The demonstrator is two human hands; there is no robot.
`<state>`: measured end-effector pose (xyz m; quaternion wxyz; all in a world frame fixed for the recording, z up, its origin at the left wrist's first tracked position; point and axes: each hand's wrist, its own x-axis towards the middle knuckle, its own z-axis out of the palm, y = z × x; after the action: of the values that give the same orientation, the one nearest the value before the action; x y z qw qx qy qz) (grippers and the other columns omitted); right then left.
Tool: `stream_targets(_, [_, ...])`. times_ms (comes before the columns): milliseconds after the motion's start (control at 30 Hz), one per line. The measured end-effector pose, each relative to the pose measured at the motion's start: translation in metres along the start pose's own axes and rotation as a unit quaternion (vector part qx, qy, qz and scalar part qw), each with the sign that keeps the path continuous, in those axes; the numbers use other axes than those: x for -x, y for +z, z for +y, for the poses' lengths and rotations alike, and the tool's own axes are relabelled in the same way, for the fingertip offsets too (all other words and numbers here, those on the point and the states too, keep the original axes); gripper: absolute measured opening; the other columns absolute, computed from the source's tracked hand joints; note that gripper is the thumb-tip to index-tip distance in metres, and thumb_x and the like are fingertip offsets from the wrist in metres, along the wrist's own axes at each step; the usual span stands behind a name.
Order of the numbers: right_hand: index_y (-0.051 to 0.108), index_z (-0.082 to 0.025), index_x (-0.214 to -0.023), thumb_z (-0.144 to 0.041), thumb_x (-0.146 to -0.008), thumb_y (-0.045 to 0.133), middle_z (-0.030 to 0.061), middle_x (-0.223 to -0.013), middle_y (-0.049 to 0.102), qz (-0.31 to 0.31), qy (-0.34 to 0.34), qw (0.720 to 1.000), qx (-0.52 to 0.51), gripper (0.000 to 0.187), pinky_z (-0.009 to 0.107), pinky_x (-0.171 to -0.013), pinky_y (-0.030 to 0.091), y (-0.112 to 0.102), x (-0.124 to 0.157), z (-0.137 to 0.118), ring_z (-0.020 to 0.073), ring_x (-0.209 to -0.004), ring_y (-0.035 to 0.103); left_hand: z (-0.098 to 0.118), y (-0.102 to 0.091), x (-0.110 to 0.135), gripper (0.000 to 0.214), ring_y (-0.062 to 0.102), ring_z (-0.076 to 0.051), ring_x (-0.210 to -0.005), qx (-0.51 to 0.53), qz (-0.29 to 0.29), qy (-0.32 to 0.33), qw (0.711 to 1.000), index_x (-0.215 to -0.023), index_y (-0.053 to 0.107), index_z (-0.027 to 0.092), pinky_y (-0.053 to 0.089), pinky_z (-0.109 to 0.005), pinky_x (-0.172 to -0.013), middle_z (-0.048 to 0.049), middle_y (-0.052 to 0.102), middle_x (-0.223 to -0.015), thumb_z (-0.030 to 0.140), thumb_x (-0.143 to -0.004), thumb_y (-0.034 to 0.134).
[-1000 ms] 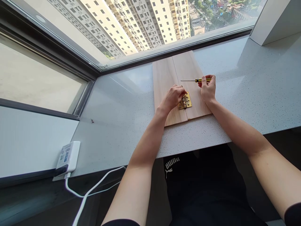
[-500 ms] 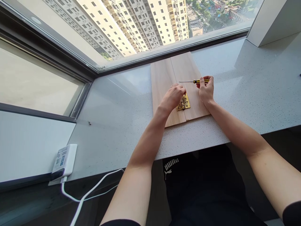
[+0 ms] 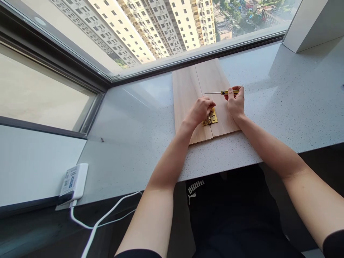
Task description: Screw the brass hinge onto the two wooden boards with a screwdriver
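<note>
Hinge (image 3: 213,116): while the left hand (image 3: 200,109) is partly covering it, it is straddling two boards (image 3: 185,93), lying at that hand's 4 o'clock and the right hand's (image 3: 237,103) 8 o'clock, nearer the left.
Screwdriver (image 3: 224,92): the right hand is gripping it, its tip pointing toward 9 o'clock.
Left hand: it is showing bent fingers (image 3: 210,102); whether they are holding anything, I cannot tell.

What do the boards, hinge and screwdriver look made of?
Boards: probably wood, pale and matt, with streaky grain. Hinge: likely brass or brass-plated metal, given its shiny gold colour. Screwdriver: silvery shaft, seemingly steel; yellow and black handle, probably plastic.
</note>
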<state>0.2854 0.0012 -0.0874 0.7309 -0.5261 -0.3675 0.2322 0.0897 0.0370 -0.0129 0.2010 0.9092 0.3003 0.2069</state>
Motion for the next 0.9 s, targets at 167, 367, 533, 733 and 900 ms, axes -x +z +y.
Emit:
stream_targets(167, [0.052,-0.031,-0.125,-0.090,-0.106,0.064,0.0056,-0.115,0.072,0.005,-0.004,1.000,0.005,0.063,0.047,-0.103,0.069,-0.002,-0.002,-0.004,0.0226,-0.101,0.080,0.002,0.009,0.012,0.023,0.080,-0.027,-0.108,0.060,0.060,-0.064,0.994,-0.112,0.083,0.023,0.063,-0.046,-0.109,-0.0080,0.087,-0.109,0.008,-0.102,0.069])
stream_targets(367, [0.053,-0.034,-0.151,-0.072,-0.113,0.070,0.0111,-0.142,0.076,-0.012,-0.041,0.999,-0.006,0.056,0.054,-0.119,0.064,-0.015,-0.004,-0.042,0.0261,-0.126,0.078,0.001,0.019,0.017,0.028,0.080,-0.024,-0.106,0.101,0.104,-0.116,0.983,-0.125,0.070,0.025,0.063,-0.045,-0.108,-0.0065,0.086,-0.108,0.009,-0.102,0.073])
stream_targets(533, [0.066,-0.037,-0.148,-0.061,-0.110,0.080,0.0074,-0.145,0.079,-0.115,-0.115,0.984,0.073,0.047,0.049,-0.112,0.069,-0.021,-0.022,-0.099,0.0260,-0.120,0.081,0.000,0.023,0.014,0.028,0.079,-0.030,-0.118,0.091,0.130,-0.121,0.980,-0.118,0.068,0.026,0.060,-0.055,-0.115,-0.0077,0.086,-0.105,0.008,-0.099,0.078])
stream_targets(733, [0.077,-0.034,-0.141,-0.046,-0.096,0.099,0.0019,-0.122,0.084,-0.292,-0.139,0.935,0.146,0.051,0.042,-0.101,0.072,-0.004,-0.057,-0.142,0.0234,-0.102,0.083,-0.003,0.023,0.014,0.032,0.082,-0.026,-0.109,0.120,0.124,-0.130,0.976,-0.127,0.068,0.023,0.063,-0.049,-0.111,-0.0082,0.087,-0.106,0.009,-0.099,0.078])
stream_targets(900, [0.079,-0.033,-0.138,-0.040,-0.096,0.099,0.0019,-0.120,0.085,-0.315,-0.148,0.922,0.168,0.047,0.043,-0.104,0.071,0.000,-0.055,-0.145,0.0246,-0.106,0.083,-0.002,0.022,0.015,0.037,0.082,-0.025,-0.107,0.131,0.115,-0.125,0.977,-0.133,0.070,0.023,0.065,-0.045,-0.107,-0.0080,0.088,-0.107,0.009,-0.100,0.079])
